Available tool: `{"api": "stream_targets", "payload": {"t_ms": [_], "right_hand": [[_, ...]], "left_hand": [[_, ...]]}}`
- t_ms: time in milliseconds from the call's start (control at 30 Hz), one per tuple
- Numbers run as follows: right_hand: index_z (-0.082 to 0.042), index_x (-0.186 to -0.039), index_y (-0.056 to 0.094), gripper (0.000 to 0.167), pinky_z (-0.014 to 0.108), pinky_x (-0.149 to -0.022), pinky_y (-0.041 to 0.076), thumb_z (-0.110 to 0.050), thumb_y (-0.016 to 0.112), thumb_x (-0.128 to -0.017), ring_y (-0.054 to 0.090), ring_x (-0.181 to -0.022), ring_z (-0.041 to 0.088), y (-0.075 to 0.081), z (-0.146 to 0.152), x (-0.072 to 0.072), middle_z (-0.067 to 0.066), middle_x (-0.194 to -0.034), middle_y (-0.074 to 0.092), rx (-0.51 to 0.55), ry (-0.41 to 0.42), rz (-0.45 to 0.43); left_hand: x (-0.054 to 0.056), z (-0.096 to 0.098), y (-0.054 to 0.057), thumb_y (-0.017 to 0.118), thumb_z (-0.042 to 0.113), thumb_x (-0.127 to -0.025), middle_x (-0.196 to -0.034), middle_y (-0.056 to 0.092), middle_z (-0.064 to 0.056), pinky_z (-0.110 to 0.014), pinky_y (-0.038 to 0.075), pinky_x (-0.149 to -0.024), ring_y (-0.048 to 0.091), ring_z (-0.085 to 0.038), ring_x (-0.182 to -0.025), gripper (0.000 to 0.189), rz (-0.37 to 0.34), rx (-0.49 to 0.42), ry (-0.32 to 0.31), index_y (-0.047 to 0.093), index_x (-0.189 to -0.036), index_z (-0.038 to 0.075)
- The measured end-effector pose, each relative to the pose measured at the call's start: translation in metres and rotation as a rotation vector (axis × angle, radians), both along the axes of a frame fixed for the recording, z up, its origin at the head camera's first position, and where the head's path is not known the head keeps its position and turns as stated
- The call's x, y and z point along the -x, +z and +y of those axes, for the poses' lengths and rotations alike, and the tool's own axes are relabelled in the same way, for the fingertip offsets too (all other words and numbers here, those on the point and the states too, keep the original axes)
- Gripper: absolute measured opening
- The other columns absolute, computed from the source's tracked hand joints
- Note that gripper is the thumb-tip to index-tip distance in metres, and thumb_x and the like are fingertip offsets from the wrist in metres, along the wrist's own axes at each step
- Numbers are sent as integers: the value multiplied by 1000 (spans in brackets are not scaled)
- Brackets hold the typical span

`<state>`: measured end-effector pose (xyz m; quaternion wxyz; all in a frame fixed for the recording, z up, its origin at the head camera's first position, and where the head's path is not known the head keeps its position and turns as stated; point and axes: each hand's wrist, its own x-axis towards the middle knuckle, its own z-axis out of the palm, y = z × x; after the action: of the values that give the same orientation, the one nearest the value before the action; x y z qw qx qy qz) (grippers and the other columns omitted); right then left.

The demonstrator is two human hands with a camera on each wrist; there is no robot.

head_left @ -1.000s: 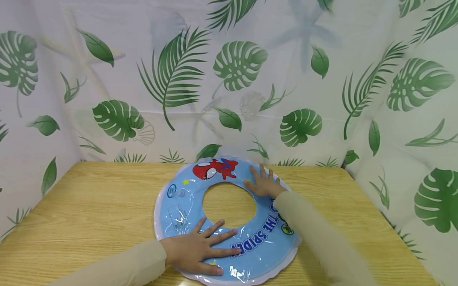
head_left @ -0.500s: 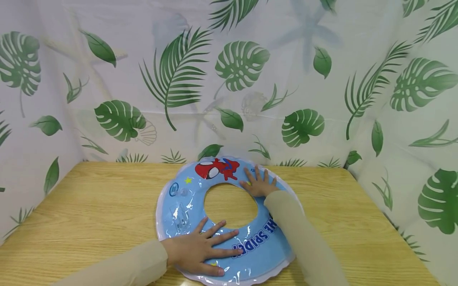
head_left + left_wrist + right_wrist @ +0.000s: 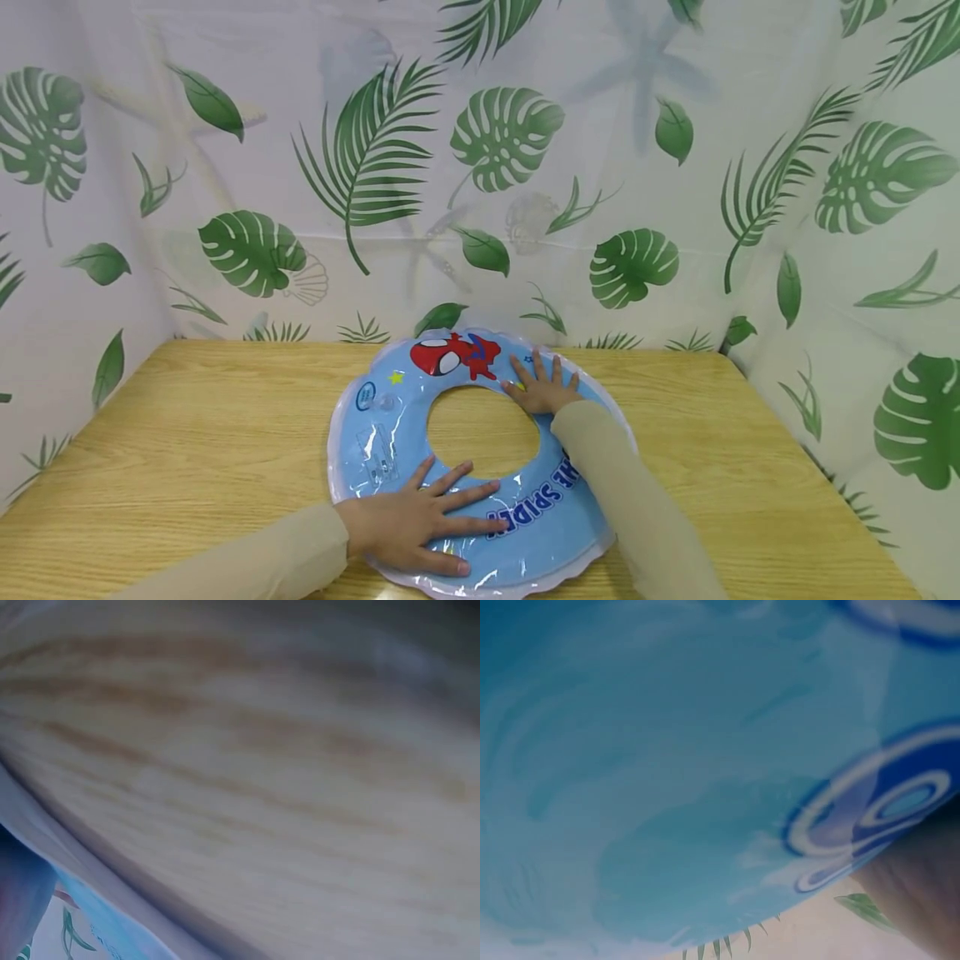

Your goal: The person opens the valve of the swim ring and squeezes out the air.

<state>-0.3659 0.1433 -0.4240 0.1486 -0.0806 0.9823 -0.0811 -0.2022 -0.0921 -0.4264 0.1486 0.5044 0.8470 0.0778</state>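
Observation:
A light blue inflatable swim ring [image 3: 408, 425] lies flat on the wooden table, printed with a red cartoon spider figure [image 3: 457, 354] at the far side and blue lettering at the near right. My left hand [image 3: 416, 525] rests spread on its near left part, palm down. On the far right part lies my right hand [image 3: 543, 387], fingers spread and pointing away. The right forearm covers part of the lettering. Close up, the right wrist view is filled by the ring's blue surface [image 3: 690, 847]; only its edge [image 3: 120, 911] shows in the left wrist view.
The wooden table [image 3: 225, 425] extends to both sides of the ring. Behind it hangs a white curtain [image 3: 420, 167] printed with green leaves, which also runs along the left and right sides. A clear valve [image 3: 386, 402] sits on the ring's left part.
My right hand has shifted slightly left on the ring, and its forearm has swung inward over more of the lettering. The left hand stays spread in its place.

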Motion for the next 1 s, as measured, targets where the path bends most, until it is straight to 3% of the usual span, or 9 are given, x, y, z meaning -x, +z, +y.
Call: {"api": "stream_targets", "payload": {"t_ms": [200,433,533,833,1000], "right_hand": [[-29,-147,1,65,67,-103,-6,-59,22,-93,-15,-137,42,-1,1,2,11,-154,-13,-2,1,-12],[-30,-147,-1,66,67,-103,-7,-60,22,-93,-16,-137,42,-2,1,2,10,-154,-14,-4,5,-20],[-30,-147,-1,66,67,-103,-7,-60,22,-93,-16,-137,42,-2,0,2,10,-154,-14,-1,6,-21],[-30,-147,-1,65,68,-103,-7,-59,20,-93,-16,-137,43,-2,0,0,10,-154,-14,0,17,-18],[-30,-147,-1,64,67,-103,-7,-58,21,-94,-16,-137,42,-2,0,1,9,-154,-14,-13,4,-21]], "left_hand": [[3,-5,-1,28,65,-89,-155,-5,13,-66,-1,-105,-7,-32,-142,64,1,-17,37,4,-144,44],[14,-28,0,30,70,-85,-156,3,4,-67,-2,-104,-3,-39,-141,68,167,59,185,12,-144,43],[17,-35,0,31,72,-83,-156,5,2,-69,-1,-102,-2,-42,-140,70,207,76,232,14,-144,42],[22,-39,-5,30,73,-83,-156,-3,5,-71,-1,-101,-4,-41,-140,70,102,78,254,11,-144,44],[23,-38,-5,29,74,-82,-156,-4,6,-71,1,-101,-5,-41,-140,70,82,79,253,10,-143,46]]}}
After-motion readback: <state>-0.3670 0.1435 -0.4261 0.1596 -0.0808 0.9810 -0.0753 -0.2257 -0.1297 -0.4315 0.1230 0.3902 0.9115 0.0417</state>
